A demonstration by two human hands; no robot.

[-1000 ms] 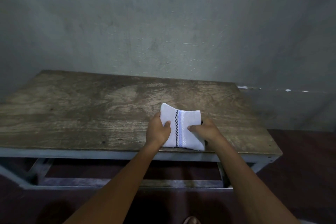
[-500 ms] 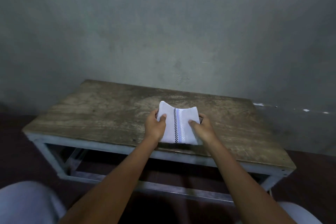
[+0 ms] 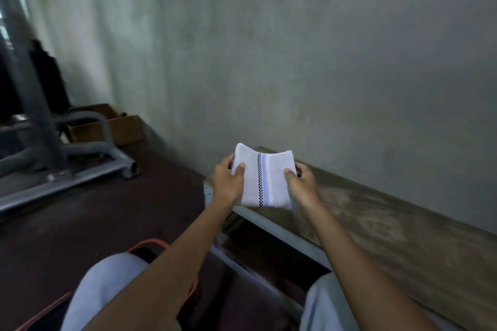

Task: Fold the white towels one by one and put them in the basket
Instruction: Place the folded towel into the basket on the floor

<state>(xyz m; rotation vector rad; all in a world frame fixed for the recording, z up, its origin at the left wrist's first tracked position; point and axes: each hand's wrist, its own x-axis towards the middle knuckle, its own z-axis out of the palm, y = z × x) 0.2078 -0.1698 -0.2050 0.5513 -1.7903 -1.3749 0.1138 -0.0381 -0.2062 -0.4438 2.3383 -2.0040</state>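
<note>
A folded white towel (image 3: 265, 180) with a black checked stripe and a pale blue stripe down its middle is held in the air above the left end of the wooden table (image 3: 376, 223). My left hand (image 3: 228, 183) grips its left edge, thumb on top. My right hand (image 3: 302, 185) grips its right edge the same way. An orange rim (image 3: 161, 243) curves on the floor by my left knee; whether it belongs to the basket I cannot tell.
A brown cardboard box (image 3: 113, 126) stands on the dark floor at the left by the wall. A grey metal frame (image 3: 80, 158) lies in front of it. My pale trouser knees (image 3: 107, 282) fill the bottom. The grey wall rises behind the table.
Both hands have lifted the folded towel off the table and carried it to the table's left end. My view has swung left, bringing the floor, box and metal frame into sight.
</note>
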